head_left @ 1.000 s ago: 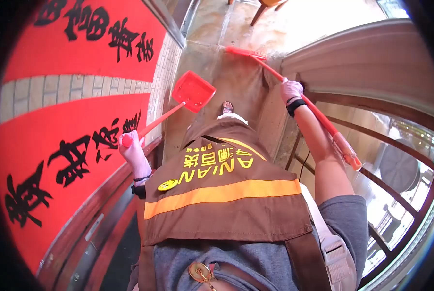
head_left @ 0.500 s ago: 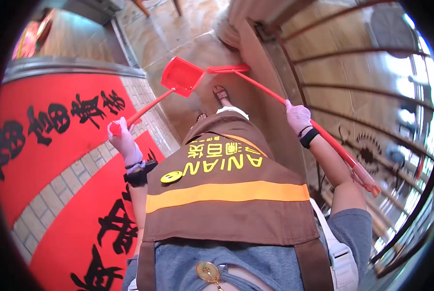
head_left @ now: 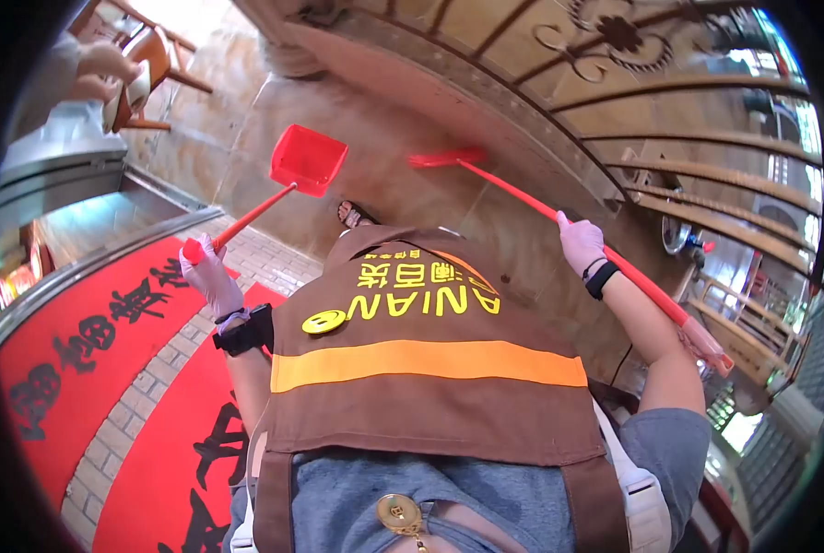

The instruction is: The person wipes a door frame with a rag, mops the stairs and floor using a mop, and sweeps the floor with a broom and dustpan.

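Note:
Gloved, my left hand [head_left: 211, 276] is closed around the handle end of a red long-handled dustpan [head_left: 309, 158]. Its pan is held out in front of me, over the tiled floor [head_left: 246, 147]. My right hand [head_left: 581, 245], also gloved, grips the red stick of a broom [head_left: 447, 158] partway along. The broom head is slightly blurred and lies near the foot of the low wall, to the right of the dustpan and apart from it. The upper end of the stick runs back past my right forearm. One sandalled foot [head_left: 352, 215] shows below the dustpan.
A low wall with a metal railing [head_left: 688, 88] runs along the right. Red mats with black characters [head_left: 108, 327] lie at the left. At the upper left stand a wooden chair [head_left: 149, 60] and, beside it, another person's legs [head_left: 89, 69].
My view has turned, bringing the chair and another person's legs into sight. The broom head and dustpan are farther apart. Both hands keep their hold.

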